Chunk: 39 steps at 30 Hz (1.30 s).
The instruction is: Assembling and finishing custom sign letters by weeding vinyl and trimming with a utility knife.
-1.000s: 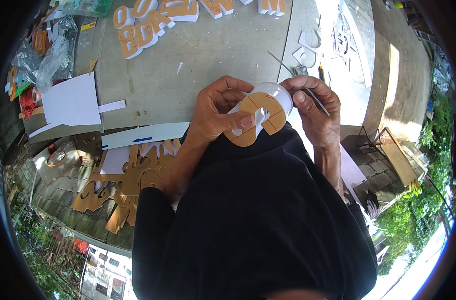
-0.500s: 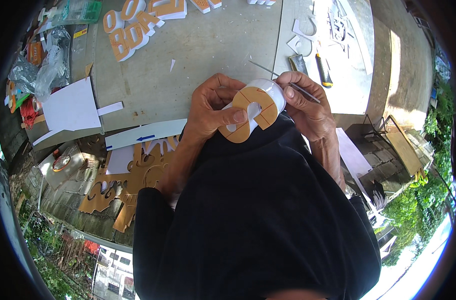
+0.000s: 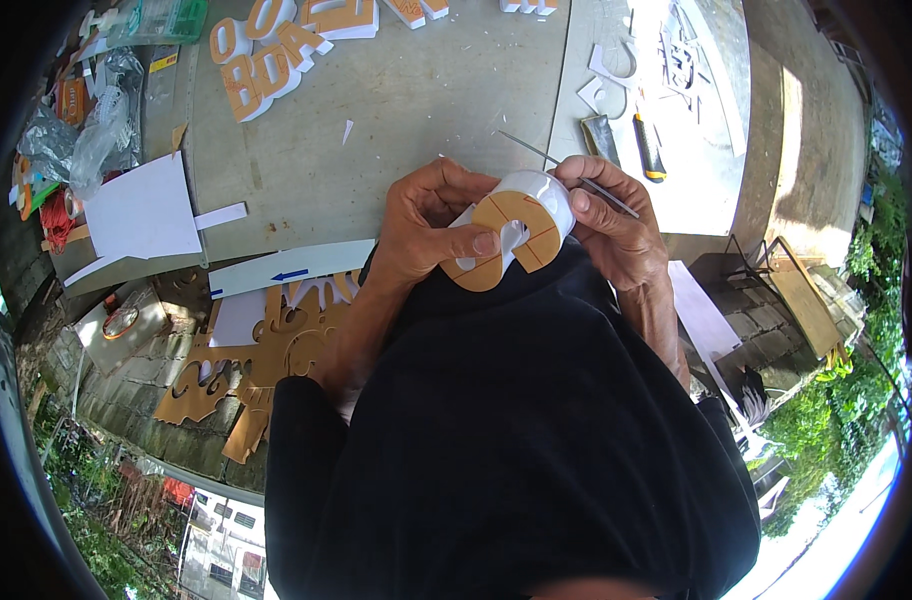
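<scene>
Count the clock from the curved piece. The big grey table [image 3: 396, 110] spreads out in front of you. On it, a white sheet [image 3: 696, 185] lies at 2 o'clock, and thick letters [image 3: 352, 18] with tan faces sit from 10 to 12 o'clock. Your left hand [image 3: 421, 220] is half closed, thumb on the tan face and fingers behind. Your right hand [image 3: 616, 215] is nearly closed in a pinch on a thin rod [image 3: 526, 146]; I can't tell if its fingertips also touch the piece. The curved piece [image 3: 541, 215] is between your hands, close to your tummy. A knife [image 3: 647, 148] rests at 2 o'clock.

If the rod slips, it could scratch the shiny white side or poke you. If your left thumb lets go, the piece could drop, because it is near the table's front edge. Too hard a squeeze might bend it.

That edge shows at 9 o'clock. The widest stretch of table top is at 11, where a tiny white scrap [image 3: 348, 132] lies.
</scene>
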Each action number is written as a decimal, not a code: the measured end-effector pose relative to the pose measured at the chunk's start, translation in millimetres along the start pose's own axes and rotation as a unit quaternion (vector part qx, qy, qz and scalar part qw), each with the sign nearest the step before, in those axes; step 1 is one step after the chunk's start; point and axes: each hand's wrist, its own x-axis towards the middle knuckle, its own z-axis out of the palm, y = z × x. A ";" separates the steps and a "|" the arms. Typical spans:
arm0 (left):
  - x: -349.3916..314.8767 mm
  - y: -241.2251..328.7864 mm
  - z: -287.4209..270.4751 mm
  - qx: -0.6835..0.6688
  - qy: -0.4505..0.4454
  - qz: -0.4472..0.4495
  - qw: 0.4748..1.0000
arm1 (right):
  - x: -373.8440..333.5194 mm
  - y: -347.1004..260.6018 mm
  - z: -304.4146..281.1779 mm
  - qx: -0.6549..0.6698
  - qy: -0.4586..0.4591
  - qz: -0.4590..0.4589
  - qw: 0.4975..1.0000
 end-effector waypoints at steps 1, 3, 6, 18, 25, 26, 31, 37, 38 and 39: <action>-0.3 -0.4 -0.6 0.000 0.000 0.000 1.000 | 0.0 0.5 -1.0 0.001 -0.006 0.000 1.000; -1.0 -1.4 -2.2 -0.004 -0.004 -0.005 1.000 | 0.0 0.6 1.2 0.002 -0.003 0.001 1.000; -0.9 -1.1 -2.9 0.001 -0.001 -0.004 1.000 | -0.8 1.7 1.8 0.001 0.005 0.002 1.000; 1.1 24.5 17.6 0.115 -0.033 -0.023 0.993 | -3.9 -43.3 -20.2 -0.250 -0.016 -0.230 0.940; 2.6 22.3 16.5 0.140 -0.065 0.008 0.988 | -7.3 -24.3 -8.8 -0.344 -0.082 -0.252 0.901; 2.8 22.0 17.2 0.122 -0.063 -0.003 0.991 | -8.8 -23.9 -5.6 -0.366 -0.090 -0.254 0.891; 2.8 20.6 16.0 0.110 -0.069 0.000 0.992 | -11.8 -32.9 3.2 -0.474 -0.089 -0.237 0.843; 3.0 24.7 21.2 0.153 -0.073 0.006 0.985 | -12.0 -47.6 -5.1 -0.288 -0.044 -0.229 0.929; 2.6 27.4 23.5 0.153 -0.061 -0.005 0.986 | -11.2 -50.6 -8.0 -0.289 -0.043 -0.229 0.929; 2.6 29.6 25.0 0.153 -0.049 -0.016 0.987 | -8.7 -53.7 -11.0 -0.321 -0.065 -0.263 0.908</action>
